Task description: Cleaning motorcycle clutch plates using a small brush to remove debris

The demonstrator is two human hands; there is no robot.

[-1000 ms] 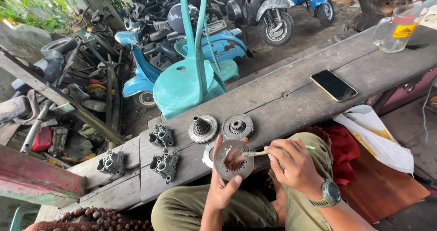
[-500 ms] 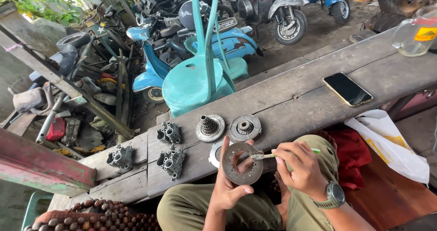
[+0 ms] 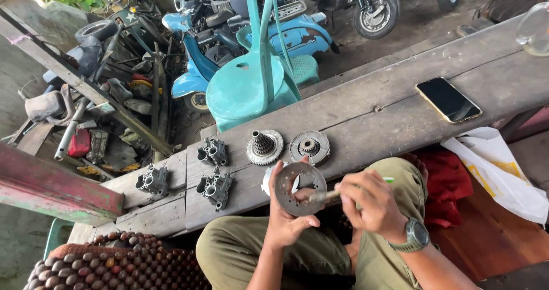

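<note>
Centrally, left hand (image 3: 286, 224) grips round metal disc (image 3: 299, 188) upright above lap, near wooden bench (image 3: 372, 118) edge. Right hand (image 3: 372, 207) pinches small brush (image 3: 343, 192), tip seemingly touching disc face.

A smartphone (image 3: 448, 100) lies flat on the wooden bench (image 3: 372, 118), its rectangular screen dark and blank. Just below the bench's right end, a crumpled white plastic bag (image 3: 494, 173) with yellow print sits beside red cloth (image 3: 443, 181).

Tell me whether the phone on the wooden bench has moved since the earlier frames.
No. The phone lies at the same spot on the wooden bench, same plank seam beside it; only the head camera shifted.
</note>
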